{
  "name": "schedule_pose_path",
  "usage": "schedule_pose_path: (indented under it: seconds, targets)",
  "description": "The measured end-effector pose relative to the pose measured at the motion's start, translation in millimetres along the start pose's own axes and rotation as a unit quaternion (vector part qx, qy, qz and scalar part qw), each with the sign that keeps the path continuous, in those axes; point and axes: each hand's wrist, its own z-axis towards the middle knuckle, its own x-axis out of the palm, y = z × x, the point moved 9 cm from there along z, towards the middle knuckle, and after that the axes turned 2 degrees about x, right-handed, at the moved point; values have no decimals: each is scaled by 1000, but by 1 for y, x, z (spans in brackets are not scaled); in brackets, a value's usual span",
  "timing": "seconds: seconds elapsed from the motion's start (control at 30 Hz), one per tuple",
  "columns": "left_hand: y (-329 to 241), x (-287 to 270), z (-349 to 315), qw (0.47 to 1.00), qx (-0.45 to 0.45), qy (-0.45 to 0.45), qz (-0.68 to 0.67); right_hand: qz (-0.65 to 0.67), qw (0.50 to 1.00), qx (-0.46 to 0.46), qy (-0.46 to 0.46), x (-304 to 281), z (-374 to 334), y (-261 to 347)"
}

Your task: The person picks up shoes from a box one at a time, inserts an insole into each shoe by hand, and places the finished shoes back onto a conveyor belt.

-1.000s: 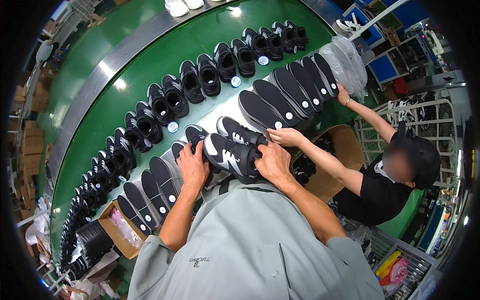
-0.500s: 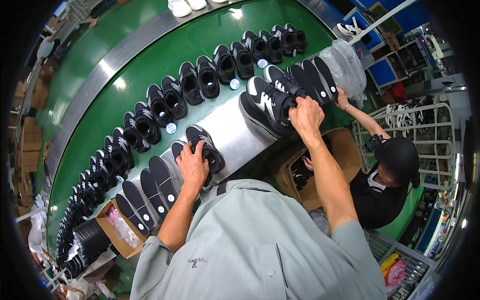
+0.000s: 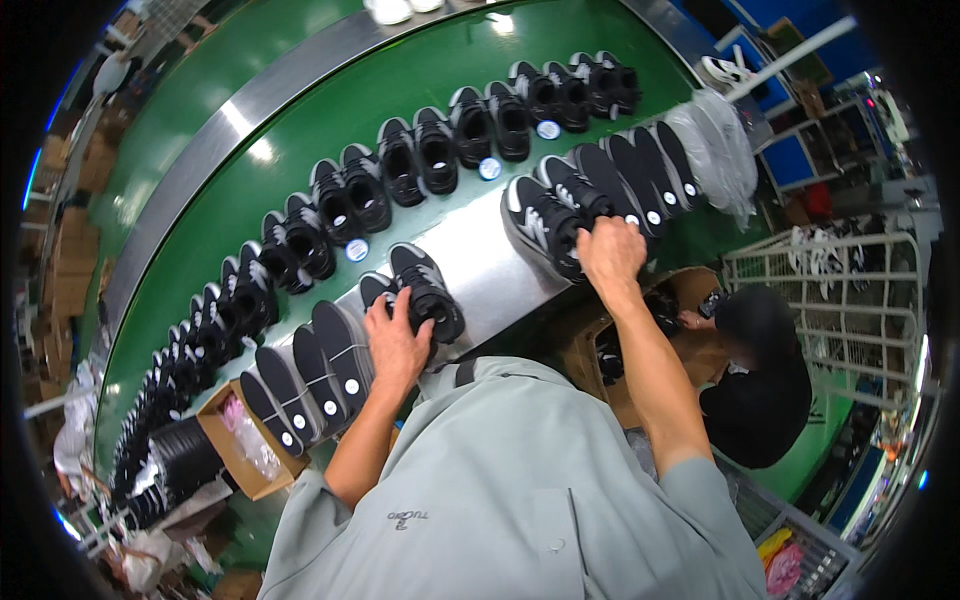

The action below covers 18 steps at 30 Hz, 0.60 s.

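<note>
My left hand [image 3: 397, 342] is curled over a pair of black and grey sneakers [image 3: 424, 285] on the metal ledge, its fingers at the heel of one shoe. Further right, my right hand [image 3: 612, 252] grips the heel area of another black sneaker [image 3: 543, 222] with white and grey trim. Its mate [image 3: 574, 183] lies close beside it, toes pointing away from me. Just right of this pair, several black insoles [image 3: 628, 172] with white round stickers lie side by side. More insoles [image 3: 330, 350], bundled with bands, lie left of my left hand.
A long curved row of black sneakers [image 3: 435, 150] stands on the green conveyor [image 3: 300, 130] beyond the metal ledge [image 3: 470, 240]. An open carton [image 3: 258, 480] is at the left. At the right, a co-worker [image 3: 765, 390] bends beside a large cardboard box [image 3: 685, 365] and a white wire rack [image 3: 870, 270].
The sneakers at my right hand look lower and farther from me. The co-worker's hand has left the insoles and is at the box. The whole view has shifted slightly.
</note>
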Motion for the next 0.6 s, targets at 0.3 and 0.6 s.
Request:
schedule_pose_path:
  seconds: [0.3, 0.6]
  targets:
    - [-38, 10, 34, 999, 11, -39, 9, 257, 963, -55, -57, -45, -53, 1]
    - [-35, 2, 26, 999, -1, 3, -46, 323, 914, -144, 200, 43, -105, 55]
